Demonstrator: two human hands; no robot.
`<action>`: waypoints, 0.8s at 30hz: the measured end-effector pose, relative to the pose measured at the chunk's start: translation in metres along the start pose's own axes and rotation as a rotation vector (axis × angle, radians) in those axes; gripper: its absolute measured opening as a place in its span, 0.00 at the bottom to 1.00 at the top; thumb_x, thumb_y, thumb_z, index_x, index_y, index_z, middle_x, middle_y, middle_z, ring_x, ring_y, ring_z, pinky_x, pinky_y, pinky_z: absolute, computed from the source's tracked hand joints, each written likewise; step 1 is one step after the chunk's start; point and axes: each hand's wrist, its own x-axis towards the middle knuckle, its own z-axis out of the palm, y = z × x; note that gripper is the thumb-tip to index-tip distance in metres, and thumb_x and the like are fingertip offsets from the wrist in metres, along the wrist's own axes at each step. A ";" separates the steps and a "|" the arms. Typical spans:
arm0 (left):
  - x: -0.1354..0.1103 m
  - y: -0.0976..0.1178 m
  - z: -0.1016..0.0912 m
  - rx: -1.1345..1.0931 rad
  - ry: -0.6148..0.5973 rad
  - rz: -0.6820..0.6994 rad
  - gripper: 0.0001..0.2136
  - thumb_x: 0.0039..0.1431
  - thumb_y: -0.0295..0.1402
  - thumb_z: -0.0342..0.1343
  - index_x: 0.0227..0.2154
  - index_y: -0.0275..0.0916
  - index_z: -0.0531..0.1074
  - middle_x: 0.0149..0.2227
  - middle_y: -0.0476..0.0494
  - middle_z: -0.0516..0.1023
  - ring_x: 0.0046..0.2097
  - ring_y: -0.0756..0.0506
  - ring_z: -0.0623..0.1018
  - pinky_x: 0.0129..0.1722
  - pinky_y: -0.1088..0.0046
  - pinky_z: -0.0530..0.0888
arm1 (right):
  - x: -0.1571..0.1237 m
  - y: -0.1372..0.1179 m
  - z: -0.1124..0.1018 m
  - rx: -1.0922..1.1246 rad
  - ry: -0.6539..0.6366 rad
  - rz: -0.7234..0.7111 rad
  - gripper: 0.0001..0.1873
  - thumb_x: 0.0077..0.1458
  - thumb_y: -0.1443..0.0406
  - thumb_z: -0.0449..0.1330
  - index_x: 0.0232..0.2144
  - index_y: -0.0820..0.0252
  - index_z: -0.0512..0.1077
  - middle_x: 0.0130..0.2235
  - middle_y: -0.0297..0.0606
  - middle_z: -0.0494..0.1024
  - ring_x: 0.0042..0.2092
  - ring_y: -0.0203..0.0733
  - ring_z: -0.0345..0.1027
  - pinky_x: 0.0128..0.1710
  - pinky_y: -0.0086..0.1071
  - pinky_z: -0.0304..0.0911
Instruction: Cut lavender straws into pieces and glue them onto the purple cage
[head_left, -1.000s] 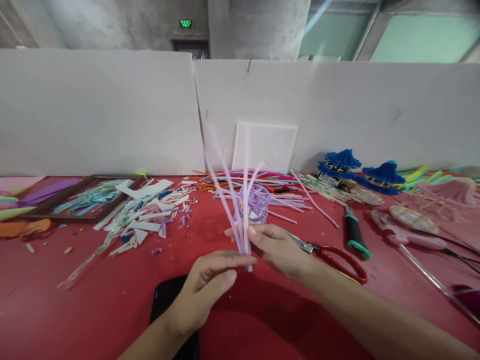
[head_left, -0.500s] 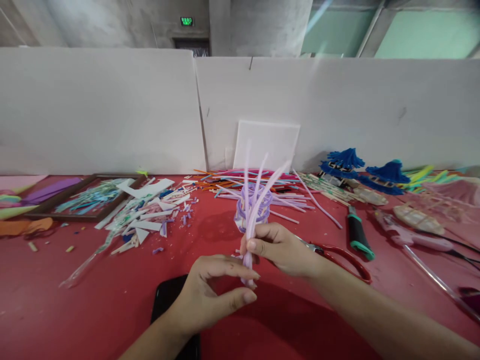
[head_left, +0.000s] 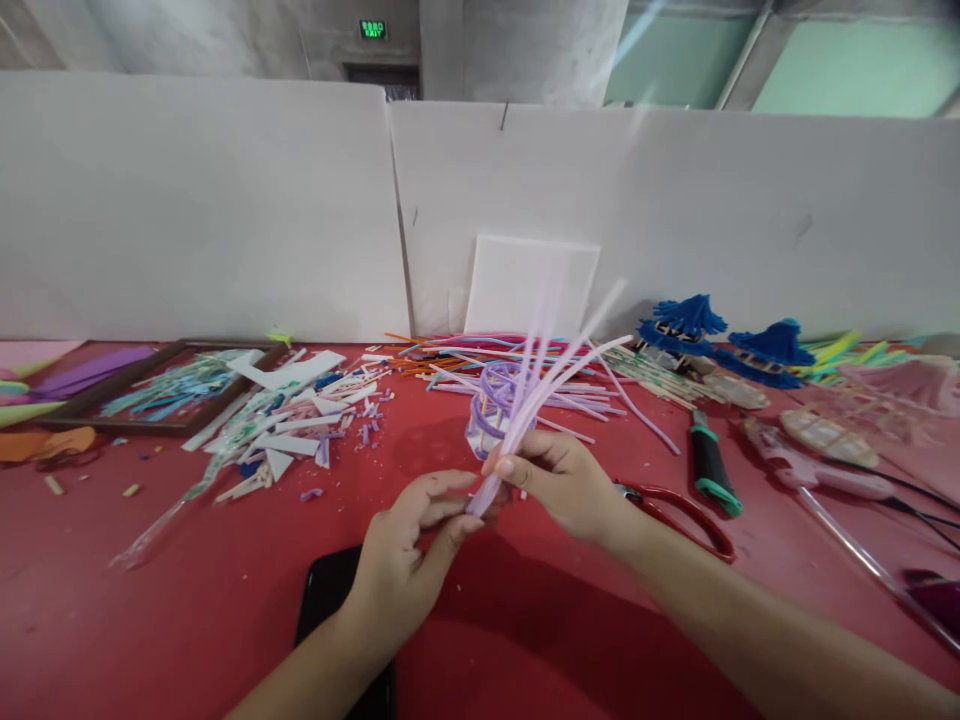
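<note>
Hands at work over a red bench (head_left: 225, 630), seen from my remote seat through the head camera: the right hand (head_left: 566, 485) grasps a bundle of pale purple stems (head_left: 514, 432), its grip pinched between thumb and fingers on the lower part. The left hand (head_left: 405, 550) curls about the bottom end, thumb beside it; I cannot tell whether that grip presses or merely touches. The bundle is held above the bench, in front of a purple cage (head_left: 489, 405), with red-handled pliers (head_left: 694, 520) near the right forearm. As I judge it, a loose pinch could let single stems slide, leaving the bottom ends uneven, and the splayed tops could snag on the cage if lowered toward it. The bundle's long axis runs aslant, from the bottom end at lower left to the tops at upper right, where the stems fan apart and some tips blur.
</note>
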 end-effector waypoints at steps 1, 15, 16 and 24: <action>0.001 -0.001 0.000 0.001 0.001 -0.026 0.09 0.58 0.31 0.56 0.42 0.45 0.72 0.37 0.44 0.84 0.39 0.46 0.82 0.41 0.74 0.75 | 0.000 -0.001 0.000 -0.041 0.014 -0.018 0.18 0.48 0.52 0.64 0.26 0.62 0.74 0.22 0.32 0.73 0.24 0.32 0.65 0.26 0.27 0.61; 0.014 0.005 0.000 -0.191 -0.196 -0.338 0.12 0.48 0.40 0.63 0.20 0.35 0.76 0.22 0.48 0.75 0.28 0.50 0.71 0.33 0.75 0.67 | -0.007 -0.016 0.014 -0.564 -0.055 0.038 0.17 0.51 0.58 0.61 0.17 0.63 0.70 0.18 0.29 0.66 0.23 0.30 0.55 0.22 0.25 0.50; 0.014 0.005 0.000 -0.215 -0.205 -0.374 0.12 0.46 0.40 0.65 0.19 0.35 0.76 0.21 0.49 0.75 0.28 0.50 0.71 0.34 0.75 0.67 | -0.008 -0.016 0.014 -0.563 -0.058 0.044 0.18 0.51 0.58 0.61 0.16 0.63 0.70 0.18 0.29 0.65 0.23 0.30 0.54 0.21 0.25 0.49; 0.013 -0.004 -0.001 -0.418 -0.055 -0.349 0.11 0.44 0.41 0.67 0.20 0.39 0.78 0.21 0.50 0.73 0.26 0.52 0.68 0.31 0.76 0.66 | -0.010 -0.003 0.021 -0.326 0.033 -0.030 0.14 0.55 0.55 0.59 0.29 0.61 0.71 0.24 0.30 0.69 0.27 0.33 0.60 0.27 0.26 0.56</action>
